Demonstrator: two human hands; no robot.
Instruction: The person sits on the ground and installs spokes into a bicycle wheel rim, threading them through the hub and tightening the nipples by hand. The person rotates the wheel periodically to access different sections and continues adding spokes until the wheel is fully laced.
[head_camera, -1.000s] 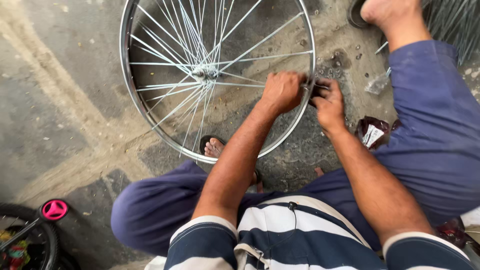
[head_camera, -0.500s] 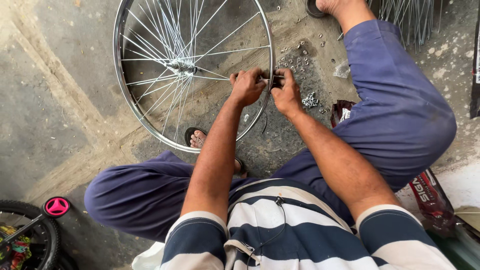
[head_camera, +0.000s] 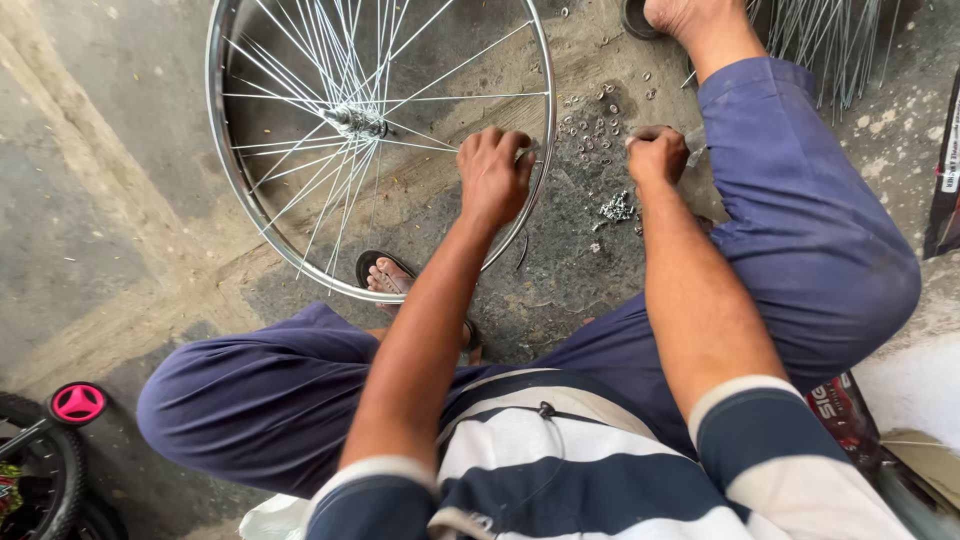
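Left hand (head_camera: 495, 172) grips the wheel (head_camera: 300, 255) rim at four o'clock; right hand (head_camera: 657, 155) closes over something small I cannot make out. Light, stiff rim, thin bendable spokes: I hold the rim.

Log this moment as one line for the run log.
left hand gripping wheel rim | right hand closed, apart from rim, above small metal bits on floor
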